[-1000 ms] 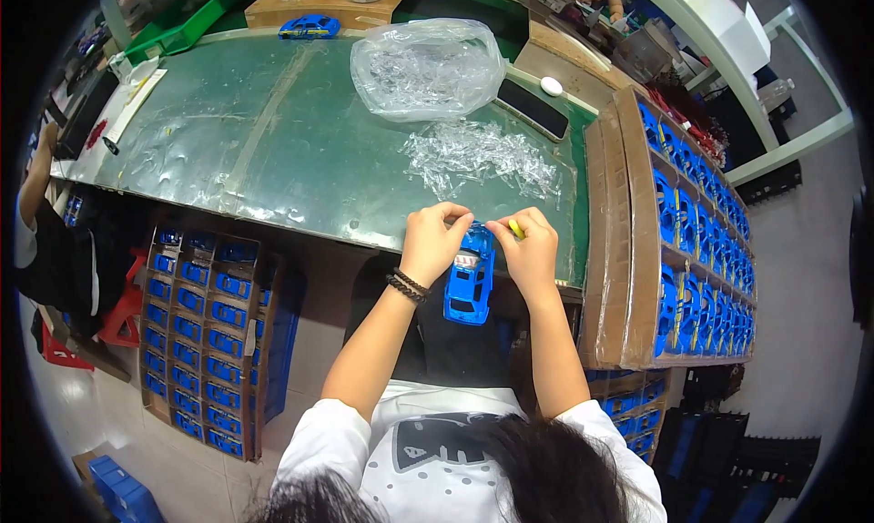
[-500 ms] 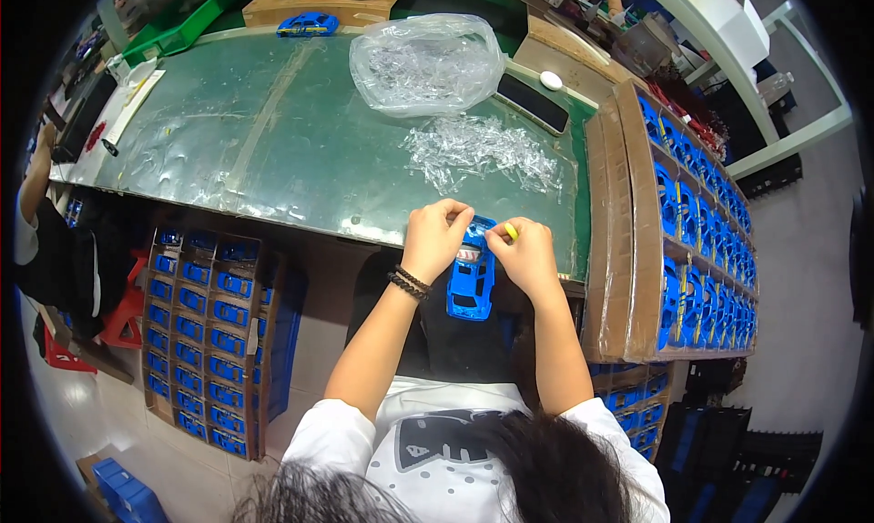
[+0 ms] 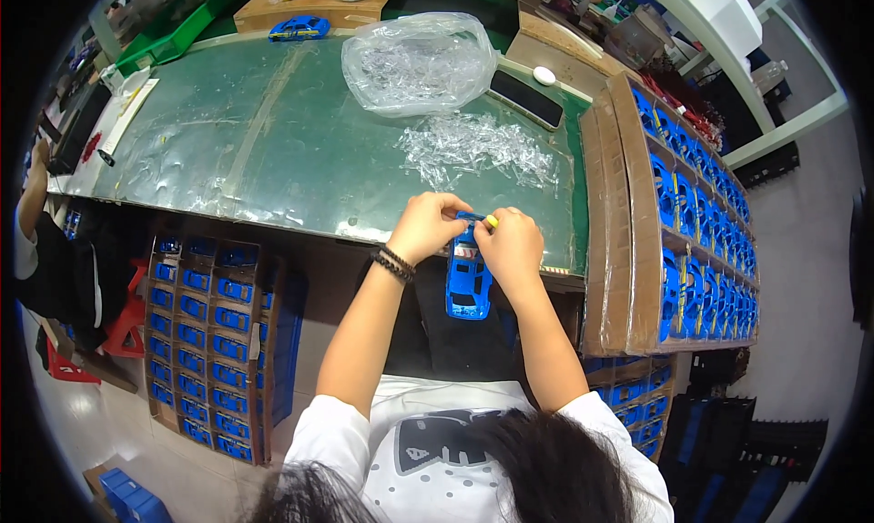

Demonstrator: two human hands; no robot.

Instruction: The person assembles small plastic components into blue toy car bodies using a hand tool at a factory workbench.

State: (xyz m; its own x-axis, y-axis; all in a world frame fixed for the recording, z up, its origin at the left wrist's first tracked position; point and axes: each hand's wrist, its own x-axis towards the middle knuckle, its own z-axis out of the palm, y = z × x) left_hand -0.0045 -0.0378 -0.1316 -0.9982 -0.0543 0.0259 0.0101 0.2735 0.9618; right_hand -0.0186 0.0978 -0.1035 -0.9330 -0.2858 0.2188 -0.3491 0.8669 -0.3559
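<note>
Brown compartmented tray (image 3: pixel 262 423) of blue car bodies, well left of and below fingers. Left hand (image 3: pixel 424 229): thumb and forefinger pinched on far end of blue toy car (image 3: pixel 468 282); car body extends from fingertips toward wearer. Clear plastic pieces (image 3: pixel 473 150) loose on green table (image 3: pixel 191 150), just beyond fingers. Small yellow thing (image 3: pixel 492 222) at right fingertips. Right hand (image 3: pixel 513 247): fingers curled at car's far end; cannot tell if clamped.

Right hand (image 3: pixel 513 243) apparently hides part of yellow piece (image 3: pixel 492 222); shape unclear.
</note>
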